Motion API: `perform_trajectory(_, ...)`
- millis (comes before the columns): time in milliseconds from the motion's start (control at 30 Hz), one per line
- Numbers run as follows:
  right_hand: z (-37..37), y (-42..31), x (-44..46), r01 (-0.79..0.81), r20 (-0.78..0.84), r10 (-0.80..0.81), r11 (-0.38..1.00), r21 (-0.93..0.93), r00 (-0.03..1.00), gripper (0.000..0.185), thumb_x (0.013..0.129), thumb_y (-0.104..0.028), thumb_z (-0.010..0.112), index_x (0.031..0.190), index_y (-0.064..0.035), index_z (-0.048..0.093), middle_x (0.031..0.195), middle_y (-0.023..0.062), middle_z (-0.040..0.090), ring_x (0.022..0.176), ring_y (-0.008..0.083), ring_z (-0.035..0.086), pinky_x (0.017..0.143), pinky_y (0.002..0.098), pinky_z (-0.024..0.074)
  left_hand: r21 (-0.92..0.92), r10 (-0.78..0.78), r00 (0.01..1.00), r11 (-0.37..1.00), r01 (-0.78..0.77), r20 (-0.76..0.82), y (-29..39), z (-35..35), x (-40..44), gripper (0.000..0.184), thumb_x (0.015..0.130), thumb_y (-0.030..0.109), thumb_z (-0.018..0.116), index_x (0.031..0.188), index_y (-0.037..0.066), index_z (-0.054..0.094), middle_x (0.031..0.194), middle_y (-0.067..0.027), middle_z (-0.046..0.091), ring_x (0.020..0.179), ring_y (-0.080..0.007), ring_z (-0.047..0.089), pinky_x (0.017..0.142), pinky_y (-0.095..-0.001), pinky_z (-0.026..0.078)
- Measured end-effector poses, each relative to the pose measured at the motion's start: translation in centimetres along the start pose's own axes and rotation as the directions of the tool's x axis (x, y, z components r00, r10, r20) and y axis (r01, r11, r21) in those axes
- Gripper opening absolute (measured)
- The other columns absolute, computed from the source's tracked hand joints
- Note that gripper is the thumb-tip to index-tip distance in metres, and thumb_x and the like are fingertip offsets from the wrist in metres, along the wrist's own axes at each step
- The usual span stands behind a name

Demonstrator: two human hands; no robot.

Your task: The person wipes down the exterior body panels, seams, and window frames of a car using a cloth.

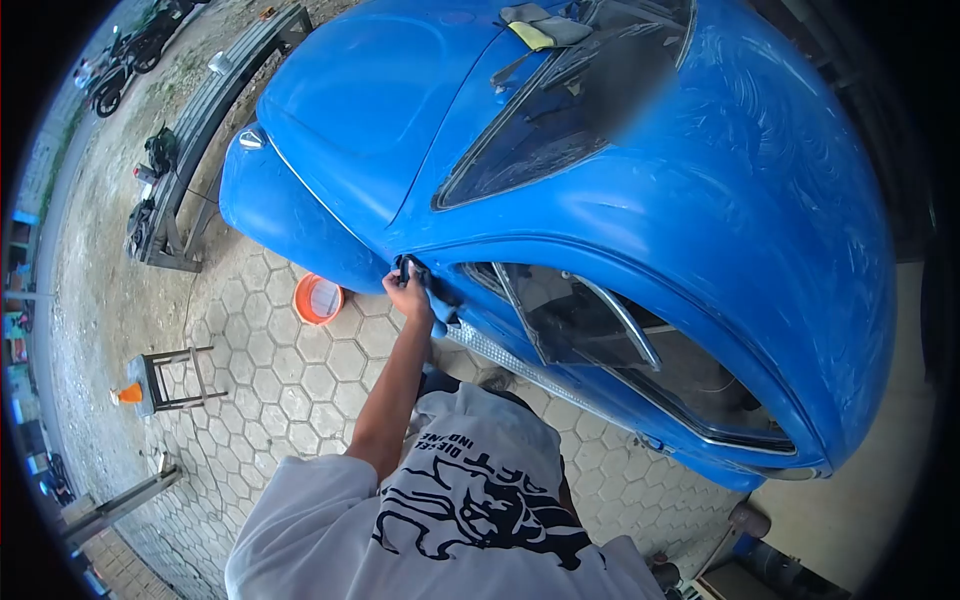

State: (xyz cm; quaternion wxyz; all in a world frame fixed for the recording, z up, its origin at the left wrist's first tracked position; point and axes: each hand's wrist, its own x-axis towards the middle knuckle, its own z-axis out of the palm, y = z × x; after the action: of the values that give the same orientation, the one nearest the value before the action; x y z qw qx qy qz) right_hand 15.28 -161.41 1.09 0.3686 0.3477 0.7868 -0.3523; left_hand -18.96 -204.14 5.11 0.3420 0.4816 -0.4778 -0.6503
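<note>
My left hand (408,295) reaches out to the side of a blue car (660,220), just behind the front fender. Its fingers are closed at a small black piece (406,264) by the front edge of the door, whose kind I cannot make out. Beside the hand hangs a light blue piece (440,308), partly hidden by the wrist. The front door window (570,320) is to the right of the hand, with a chrome strip along it. My right hand does not show. Whitish swirl smears cover the roof.
A grey and yellow cloth (545,28) lies by the windshield. An orange bucket (318,299) stands on the hexagonal paving near the front fender. A small stool (180,380), a long bench (215,120) and a parked motorcycle (135,60) are to the left.
</note>
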Motion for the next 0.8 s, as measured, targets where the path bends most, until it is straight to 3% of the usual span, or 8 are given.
perform_trajectory(133, -1.7, 0.6, 0.2, -0.030, -0.001, 0.030, 0.991, 0.127, 1.000, 0.029, 0.089, -0.024, 0.057, 0.110, -0.0097, 0.071, 0.107, 0.0131, 0.070, 0.100, 0.0280, 0.068, 0.086, 0.0383, 0.0531, 0.046, 0.083, 0.977, 0.994, -0.094, 0.198, 4.1, 0.2, -4.0, 0.026, 0.087, 0.022, 0.076, 0.094, 0.003, 0.060, 0.087, -0.0076, 0.065, 0.079, -0.0118, 0.059, 0.068, -0.0271, 0.049)
perform_trajectory(167, -2.0, 0.7, 0.4, -0.036, -0.001, 0.036, 0.989, 0.141, 0.999, 0.029, 0.089, -0.024, 0.057, 0.110, -0.0097, 0.071, 0.107, 0.0131, 0.070, 0.100, 0.0280, 0.068, 0.086, 0.0383, 0.0531, -0.073, 0.063, 0.969, 0.996, -0.047, 0.238, 6.2, 0.5, -5.9, 0.025, 0.087, 0.021, 0.076, 0.094, 0.001, 0.062, 0.087, -0.0058, 0.066, 0.076, -0.0107, 0.059, 0.069, -0.0256, 0.049)
perform_trajectory(267, -2.9, 0.6, 0.9, -0.039, -0.001, 0.040, 0.988, 0.152, 0.999, 0.029, 0.089, -0.024, 0.057, 0.111, -0.0096, 0.071, 0.107, 0.0131, 0.070, 0.100, 0.0280, 0.068, 0.086, 0.0383, 0.0531, -0.005, 0.171, 0.960, 0.985, -0.174, 0.221, 3.6, 0.1, -2.4, 0.021, 0.087, 0.017, 0.075, 0.096, 0.000, 0.065, 0.086, -0.0041, 0.066, 0.073, -0.0092, 0.058, 0.067, -0.0233, 0.048)
perform_trajectory(333, -3.4, 0.2, 1.5, -0.028, 0.006, 0.027, 0.987, 0.157, 1.000, 0.029, 0.089, -0.024, 0.057, 0.111, -0.0096, 0.071, 0.107, 0.0131, 0.070, 0.100, 0.0279, 0.068, 0.086, 0.0383, 0.0531, -0.176, 0.100, 0.966, 0.983, -0.059, 0.237, 3.2, 0.1, -1.2, 0.020, 0.089, 0.015, 0.073, 0.099, 0.000, 0.066, 0.085, -0.0030, 0.066, 0.072, -0.0083, 0.059, 0.064, -0.0230, 0.047)
perform_trajectory(467, -3.4, -1.6, 2.5, 0.000, 0.024, -0.004, 0.987, 0.161, 1.000, 0.029, 0.089, -0.024, 0.057, 0.111, -0.0096, 0.071, 0.107, 0.0132, 0.070, 0.100, 0.0279, 0.068, 0.086, 0.0383, 0.0532, -0.022, 0.027, 0.979, 1.000, -0.023, 0.202, 4.1, 0.1, -2.6, 0.025, 0.086, 0.020, 0.076, 0.096, -0.002, 0.066, 0.081, -0.0042, 0.067, 0.069, -0.0100, 0.059, 0.063, -0.0244, 0.048)
perform_trajectory(533, -3.3, -2.7, 2.8, 0.018, 0.027, -0.023, 0.985, 0.170, 0.999, 0.029, 0.089, -0.024, 0.057, 0.111, -0.0095, 0.071, 0.107, 0.0132, 0.070, 0.099, 0.0279, 0.068, 0.086, 0.0383, 0.0532, -0.033, 0.180, 0.931, 0.983, -0.179, 0.319, 5.2, 0.2, -5.3, 0.027, 0.087, 0.021, 0.076, 0.096, -0.001, 0.064, 0.083, -0.0046, 0.065, 0.067, -0.0118, 0.060, 0.063, -0.0253, 0.050)
perform_trajectory(633, -2.7, -3.9, 2.8, 0.045, 0.039, -0.053, 0.984, 0.171, 0.998, 0.029, 0.089, -0.024, 0.057, 0.111, -0.0095, 0.071, 0.106, 0.0133, 0.070, 0.099, 0.0279, 0.068, 0.086, 0.0383, 0.0532, -0.162, 0.042, 0.931, 0.987, 0.019, 0.364, 6.1, 0.5, -4.4, 0.017, 0.093, 0.021, 0.070, 0.094, 0.005, 0.063, 0.079, 0.0014, 0.061, 0.066, -0.0069, 0.057, 0.062, -0.0219, 0.048)
perform_trajectory(800, -1.8, -5.2, 2.4, 0.062, 0.043, -0.071, 0.981, 0.184, 0.997, 0.029, 0.089, -0.023, 0.057, 0.111, -0.0094, 0.071, 0.106, 0.0134, 0.070, 0.099, 0.0278, 0.068, 0.085, 0.0383, 0.0533, 0.027, -0.049, 0.949, 0.999, 0.043, 0.312, 4.0, -0.4, -2.9, 0.021, 0.092, 0.024, 0.071, 0.091, 0.006, 0.061, 0.075, 0.0026, 0.059, 0.062, -0.0039, 0.050, 0.054, -0.0202, 0.039)
